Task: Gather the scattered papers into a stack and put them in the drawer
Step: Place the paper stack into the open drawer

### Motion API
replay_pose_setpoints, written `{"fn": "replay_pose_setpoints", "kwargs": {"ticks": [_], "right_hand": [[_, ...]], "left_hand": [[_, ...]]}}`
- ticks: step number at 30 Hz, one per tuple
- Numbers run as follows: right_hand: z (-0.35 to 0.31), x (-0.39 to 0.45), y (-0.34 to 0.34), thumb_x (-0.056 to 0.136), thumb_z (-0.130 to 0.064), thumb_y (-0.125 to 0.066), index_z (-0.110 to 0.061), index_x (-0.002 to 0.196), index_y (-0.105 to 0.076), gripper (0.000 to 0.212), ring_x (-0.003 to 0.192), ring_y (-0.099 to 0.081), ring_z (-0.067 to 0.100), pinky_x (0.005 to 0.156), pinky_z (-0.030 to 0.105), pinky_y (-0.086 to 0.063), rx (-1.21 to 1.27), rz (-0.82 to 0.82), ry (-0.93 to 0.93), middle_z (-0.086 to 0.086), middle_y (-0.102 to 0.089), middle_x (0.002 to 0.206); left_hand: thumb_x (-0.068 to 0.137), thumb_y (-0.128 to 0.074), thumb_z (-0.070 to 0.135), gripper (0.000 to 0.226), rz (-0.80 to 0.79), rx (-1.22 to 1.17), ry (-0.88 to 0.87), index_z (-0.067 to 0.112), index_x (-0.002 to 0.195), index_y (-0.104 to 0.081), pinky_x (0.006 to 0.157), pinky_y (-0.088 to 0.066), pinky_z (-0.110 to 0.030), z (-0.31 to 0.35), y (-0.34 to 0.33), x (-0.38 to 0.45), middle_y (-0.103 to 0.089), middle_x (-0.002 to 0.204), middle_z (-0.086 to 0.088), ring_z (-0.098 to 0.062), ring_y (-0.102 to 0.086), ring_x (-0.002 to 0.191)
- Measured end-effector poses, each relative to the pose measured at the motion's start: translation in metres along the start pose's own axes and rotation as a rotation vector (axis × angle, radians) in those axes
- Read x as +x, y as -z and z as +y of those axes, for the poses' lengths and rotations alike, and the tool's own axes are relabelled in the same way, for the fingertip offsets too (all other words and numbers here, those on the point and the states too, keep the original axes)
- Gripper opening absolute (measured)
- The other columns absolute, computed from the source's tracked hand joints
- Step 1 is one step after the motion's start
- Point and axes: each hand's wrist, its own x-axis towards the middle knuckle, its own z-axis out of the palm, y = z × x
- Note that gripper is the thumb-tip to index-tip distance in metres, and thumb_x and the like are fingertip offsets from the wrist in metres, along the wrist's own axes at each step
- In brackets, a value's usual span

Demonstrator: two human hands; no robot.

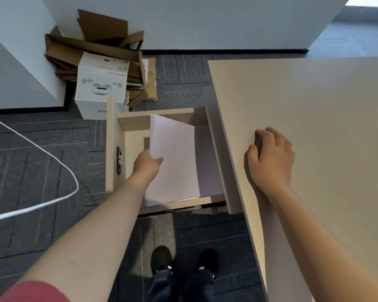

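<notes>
- Head view: the person is standing at the table's (314, 118) near-left corner, looking down into the drawer (138, 123), which is standing pulled out at about ten o'clock from their feet.
- The left hand (147, 165) is pinching the stack of papers (172, 158) by its left edge, thumb on top, and is holding the sheets over the drawer's inside; the far end is tilting up toward twelve o'clock, the near end is lying low by the drawer's near wall.
- The right hand (271, 158) is resting palm down on the table at about two o'clock, near the left edge, fingers loosely curled and gripping nothing.
- A white cable (52, 158) is looping across the grey carpet at nine o'clock.
- A white box (100, 83) is sitting on the floor at eleven o'clock, touching a heap of flattened cardboard (100, 40) against the wall.
- Black shoes (162, 258) are showing at six o'clock.
</notes>
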Motion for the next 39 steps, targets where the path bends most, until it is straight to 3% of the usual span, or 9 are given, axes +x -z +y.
{"fn": "replay_pose_setpoints", "kwargs": {"ticks": [4,11,15,18,22,28,32,37,39], "right_hand": [[0.001,-0.001,0.001,0.092,-0.020,-0.041,-0.011,0.134,-0.043,0.043,0.137,-0.026,0.027,0.112,0.038,-0.018,0.003,-0.009,0.010,0.009,-0.035,0.148],[0.001,-0.004,0.002,0.093,-0.020,-0.039,-0.011,0.136,-0.041,0.044,0.139,-0.025,0.028,0.114,0.039,-0.018,0.001,-0.029,0.027,0.010,-0.033,0.150],[0.002,-0.008,0.004,0.094,-0.020,-0.035,-0.010,0.139,-0.036,0.046,0.142,-0.021,0.029,0.117,0.040,-0.015,-0.018,-0.060,0.050,0.011,-0.029,0.152],[0.004,-0.010,0.004,0.095,-0.020,-0.033,-0.010,0.141,-0.034,0.047,0.143,-0.018,0.029,0.117,0.040,-0.014,-0.045,-0.077,0.074,0.012,-0.027,0.154],[0.005,-0.012,0.004,0.096,-0.020,-0.032,-0.011,0.142,-0.032,0.047,0.144,-0.015,0.029,0.117,0.040,-0.012,-0.058,-0.086,0.087,0.011,-0.025,0.155],[0.008,-0.013,0.004,0.097,-0.022,-0.028,-0.011,0.144,-0.025,0.048,0.146,-0.011,0.028,0.119,0.038,-0.008,-0.122,-0.124,0.141,0.011,-0.019,0.157],[0.015,-0.012,0.009,0.098,-0.026,-0.024,-0.016,0.147,-0.018,0.051,0.147,-0.008,0.024,0.119,0.035,-0.006,-0.153,-0.163,0.180,0.008,-0.014,0.158],[0.018,-0.012,0.007,0.098,-0.027,-0.026,-0.017,0.147,-0.019,0.051,0.147,-0.007,0.023,0.119,0.034,-0.005,-0.126,-0.151,0.194,0.007,-0.014,0.158],[0.019,-0.012,0.007,0.098,-0.028,-0.026,-0.018,0.147,-0.018,0.051,0.147,-0.007,0.022,0.119,0.033,-0.004,-0.122,-0.151,0.194,0.006,-0.013,0.159]], "left_hand": [[0.090,-0.052,0.019,0.034,-0.030,0.019,-0.022,-0.002,0.117,-0.051,0.082,-0.045,-0.039,0.002,-0.011,-0.011,-0.058,0.122,-0.025,-0.036,-0.057,0.096],[0.094,-0.045,0.026,0.059,0.006,0.141,-0.028,0.003,0.144,-0.025,0.106,-0.031,-0.032,-0.003,0.006,-0.028,-0.031,0.152,-0.013,-0.029,-0.032,0.138],[0.094,-0.043,0.029,0.050,0.297,0.320,-0.134,0.001,0.135,-0.041,0.112,-0.028,-0.043,-0.017,0.025,-0.035,-0.039,0.145,-0.017,-0.031,-0.031,0.137],[0.091,-0.047,0.033,0.051,0.406,0.374,0.011,0.001,0.129,-0.043,0.108,-0.032,-0.052,-0.034,0.036,-0.034,-0.041,0.142,-0.020,-0.036,-0.034,0.134],[0.090,-0.047,0.037,0.057,0.325,0.093,0.239,0.000,0.132,-0.036,0.098,-0.045,-0.047,-0.047,0.039,-0.031,-0.048,0.135,-0.021,-0.040,-0.050,0.119],[0.094,-0.037,0.030,0.049,0.261,0.075,0.196,0.001,0.133,-0.040,0.077,-0.038,-0.031,-0.046,0.040,-0.034,-0.054,0.125,-0.019,-0.036,-0.053,0.112],[0.092,-0.040,0.021,0.020,0.175,-0.168,0.098,0.009,0.099,-0.055,0.067,-0.036,-0.028,-0.047,0.028,-0.035,-0.054,0.087,-0.008,-0.022,-0.050,0.085],[0.097,-0.037,0.015,0.035,-0.057,-0.362,0.089,0.008,0.128,-0.051,0.082,-0.045,-0.030,-0.032,0.000,-0.043,-0.060,0.105,-0.003,-0.018,-0.053,0.095],[0.097,-0.037,0.020,0.039,-0.182,-0.362,0.109,0.013,0.135,-0.047,0.102,-0.042,-0.037,-0.027,-0.014,-0.044,-0.059,0.124,-0.005,-0.021,-0.054,0.111]]}}
